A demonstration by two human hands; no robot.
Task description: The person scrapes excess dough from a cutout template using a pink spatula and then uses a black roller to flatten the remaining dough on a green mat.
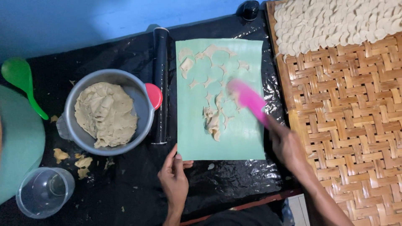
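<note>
Black plastic sheet point(125, 188) covers table, blue wall point(83, 21) behind.

roller point(161, 83) walls mat point(247, 142); front edge open.

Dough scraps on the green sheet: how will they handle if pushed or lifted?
The dough scraps look thin and ragged, so probably floppy and easy to tear. They bunch where the pink scraper meets them, so likely they fold rather than slide. The left hand pins the green sheet, suggesting it shifts easily.
</note>
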